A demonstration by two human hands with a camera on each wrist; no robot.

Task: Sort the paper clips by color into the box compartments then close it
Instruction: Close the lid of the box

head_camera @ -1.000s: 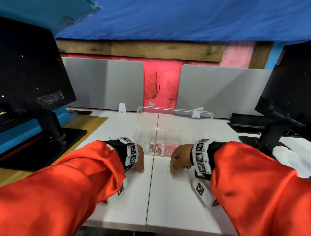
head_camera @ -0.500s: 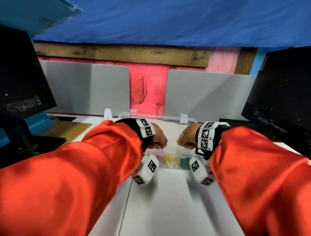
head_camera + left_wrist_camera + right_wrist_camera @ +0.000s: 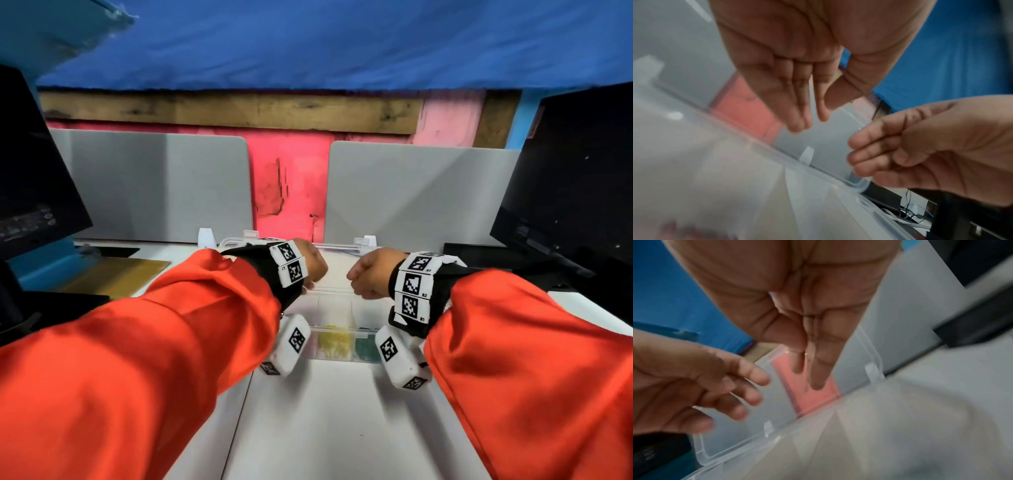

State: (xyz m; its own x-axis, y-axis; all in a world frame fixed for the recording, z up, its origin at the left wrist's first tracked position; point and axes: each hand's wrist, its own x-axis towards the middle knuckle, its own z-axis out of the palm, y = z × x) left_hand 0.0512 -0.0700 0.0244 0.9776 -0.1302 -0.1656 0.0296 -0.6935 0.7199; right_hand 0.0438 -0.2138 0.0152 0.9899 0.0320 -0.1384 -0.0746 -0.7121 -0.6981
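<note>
Compared with one second earlier, both hands have left the white desk in front of the box (image 3: 337, 346) and now hang above its open compartments. The left hand (image 3: 313, 265) has loosened from a fist to extended fingers (image 3: 797, 104). The right hand (image 3: 368, 274), half a second earlier pinching a yellow clip, now shows none, its fingers (image 3: 818, 369) extended.

A white desk (image 3: 325, 428) carries a dark monitor (image 3: 30, 178) at the far left and another monitor (image 3: 575, 178) at the far right. Two grey divider panels (image 3: 154, 188) stand along the far edge, before a pink wall (image 3: 291, 185). Blue fabric (image 3: 325, 41) hangs overhead.
</note>
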